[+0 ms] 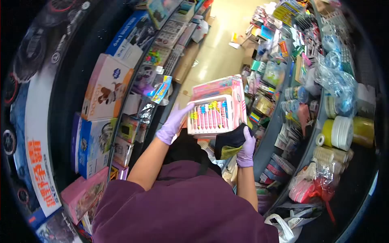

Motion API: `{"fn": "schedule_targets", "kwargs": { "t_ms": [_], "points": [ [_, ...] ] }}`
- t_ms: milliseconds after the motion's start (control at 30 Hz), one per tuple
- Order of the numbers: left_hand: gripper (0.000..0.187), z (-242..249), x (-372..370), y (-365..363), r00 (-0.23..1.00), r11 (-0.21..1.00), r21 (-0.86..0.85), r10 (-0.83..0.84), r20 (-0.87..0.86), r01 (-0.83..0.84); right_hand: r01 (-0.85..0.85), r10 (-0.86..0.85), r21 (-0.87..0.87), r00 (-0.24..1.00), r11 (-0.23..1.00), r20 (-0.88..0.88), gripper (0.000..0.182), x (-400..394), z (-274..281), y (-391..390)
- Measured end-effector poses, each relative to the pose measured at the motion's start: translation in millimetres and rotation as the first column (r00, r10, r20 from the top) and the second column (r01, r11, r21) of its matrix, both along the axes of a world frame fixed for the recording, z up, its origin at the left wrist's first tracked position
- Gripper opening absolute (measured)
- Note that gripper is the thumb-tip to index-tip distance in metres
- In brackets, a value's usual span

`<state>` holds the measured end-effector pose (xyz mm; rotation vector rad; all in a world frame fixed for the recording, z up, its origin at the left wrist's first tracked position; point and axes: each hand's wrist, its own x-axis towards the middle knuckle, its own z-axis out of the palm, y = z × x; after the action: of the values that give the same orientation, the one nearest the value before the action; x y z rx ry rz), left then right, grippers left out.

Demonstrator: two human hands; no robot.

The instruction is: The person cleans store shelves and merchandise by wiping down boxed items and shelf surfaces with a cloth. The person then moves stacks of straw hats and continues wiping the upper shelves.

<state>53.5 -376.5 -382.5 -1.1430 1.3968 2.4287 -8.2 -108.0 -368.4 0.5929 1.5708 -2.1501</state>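
My left hand (pixel 175 120), in a pale purple glove, grips the left edge of a boxed toy abacus (pixel 209 125). Rows of coloured beads show in its white frame, and pink packaging stands up behind it. My right hand (pixel 246 149), gloved the same way, is closed around a dark cloth (pixel 229 139) with a yellow-green patch. This cloth lies against the lower right corner of the box. Whether the right fingers also touch the box is hidden by the cloth.
At left, shelves hold toy boxes, including a white-and-orange dog box (pixel 107 91) and a blue box (pixel 95 146). Crowded shelves at right carry stationery, tape rolls (pixel 342 133) and plastic-wrapped goods. A tiled aisle floor (pixel 221 32) runs ahead between them.
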Motion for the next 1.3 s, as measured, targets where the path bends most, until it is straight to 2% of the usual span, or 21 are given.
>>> {"fn": "schedule_targets", "kwargs": {
  "t_ms": [33, 100, 233, 367, 433, 500, 567, 633, 667, 700, 733, 800, 833, 867, 900, 1033, 1067, 1100, 1167, 1267, 1300],
  "points": [
    [0.069, -34, 8, -7, 0.992, 0.972, 0.224, -0.097, 0.082, 0.077, 0.024, -0.023, -0.052, 0.999, 0.998, 0.034, 0.027, -2, -4, 1],
    [0.072, -43, 11, -4, 0.986, 0.884, 0.455, -0.03, -0.163, 0.102, 0.066, -0.049, -0.169, 0.994, 0.983, 0.102, 0.028, -8, -19, -2],
    [0.079, -60, 13, -20, 0.972, 0.944, 0.277, -0.126, -0.2, 0.18, -0.04, 0.039, 0.069, 0.999, 0.997, 0.028, 0.029, -31, -36, -12],
    [0.074, -73, 4, -26, 0.977, 0.943, 0.322, 0.143, -0.158, -0.086, -0.052, 0.087, 0.278, 0.989, 0.959, -0.117, 0.025, -56, -54, -45],
    [0.067, -87, 0, -33, 0.952, 0.894, 0.382, 0.291, -0.095, -0.235, -0.049, 0.235, 0.558, 0.935, 0.828, -0.267, 0.023, -70, -91, -54],
    [0.063, -94, -9, -42, 0.903, 0.834, 0.417, 0.424, -0.068, -0.36, -0.026, 0.335, 0.635, 0.866, 0.772, -0.372, 0.023, -81, -97, -71],
    [0.057, -108, -23, -64, 0.858, 0.808, 0.427, 0.498, -0.128, -0.405, -0.021, 0.257, 0.515, 0.883, 0.857, -0.392, 0.022, -83, -73, -95],
    [0.054, -135, -39, -93, 0.813, 0.775, 0.413, 0.569, -0.124, -0.48, -0.098, 0.407, 0.641, 0.841, 0.761, -0.355, 0.021, -80, -90, -87],
    [0.052, -137, -49, -106, 0.794, 0.761, 0.4, 0.596, -0.12, -0.51, 0.013, 0.517, 0.766, 0.731, 0.642, -0.445, 0.022, -78, -92, -90],
    [0.05, -162, -59, -125, 0.773, 0.741, 0.402, 0.624, -0.116, -0.538, -0.192, 0.465, 0.648, 0.84, 0.737, -0.28, 0.029, -71, -85, -82],
    [0.048, -171, -73, -142, 0.753, 0.731, 0.385, 0.646, -0.125, -0.563, -0.241, 0.515, 0.702, 0.832, 0.67, -0.206, 0.028, -65, -80, -78],
    [0.047, -197, -94, -179, 0.712, 0.707, 0.286, 0.694, -0.107, -0.646, -0.239, 0.48, 0.643, 0.847, 0.727, -0.228, 0.027, -51, -86, -68],
    [0.046, -215, -103, -194, 0.688, 0.688, 0.2, 0.721, -0.082, -0.697, -0.319, 0.486, 0.649, 0.87, 0.69, -0.089, 0.026, -43, -88, -55],
    [0.046, -196, -115, -200, 0.657, 0.672, 0.233, 0.739, -0.15, -0.703, -0.351, 0.516, 0.662, 0.854, 0.662, -0.063, 0.027, -34, -100, -38],
    [0.044, -230, -119, -227, 0.669, 0.693, 0.204, 0.721, -0.181, -0.691, -0.411, 0.516, 0.662, 0.855, 0.626, 0.043, 0.028, -33, -81, -39],
    [0.033, -288, -131, -292, 0.612, 0.644, 0.11, 0.758, -0.225, -0.757, -0.46, 0.461, 0.665, 0.866, 0.588, 0.191, 0.024, -3, -118, 22],
    [0.035, -272, -126, -291, 0.703, 0.704, -0.106, 0.661, -0.262, -0.702, -0.463, 0.417, 0.641, 0.878, 0.612, 0.236, 0.024, -4, -112, 19],
    [0.038, -311, -113, -313, 0.699, 0.712, -0.001, 0.689, -0.194, -0.702, -0.462, 0.37, 0.618, 0.886, 0.636, 0.28, 0.025, -4, -101, 19],
    [0.03, -375, -63, -360, 0.811, 0.908, 0.15, 0.417, -0.412, -0.391, -0.471, 0.335, 0.602, 0.882, 0.644, 0.331, 0.025, -4, -100, 24],
    [0.044, -347, -69, -339, 0.86, 0.755, -0.416, 0.477, -0.184, -0.507, -0.491, 0.357, 0.638, 0.871, 0.593, 0.338, 0.021, 4, -113, 42],
    [0.04, -343, -71, -337, 0.836, 0.742, -0.385, 0.491, -0.244, -0.548, -0.483, 0.342, 0.63, 0.875, 0.608, 0.342, 0.02, 3, -116, 42]
  ]
}}
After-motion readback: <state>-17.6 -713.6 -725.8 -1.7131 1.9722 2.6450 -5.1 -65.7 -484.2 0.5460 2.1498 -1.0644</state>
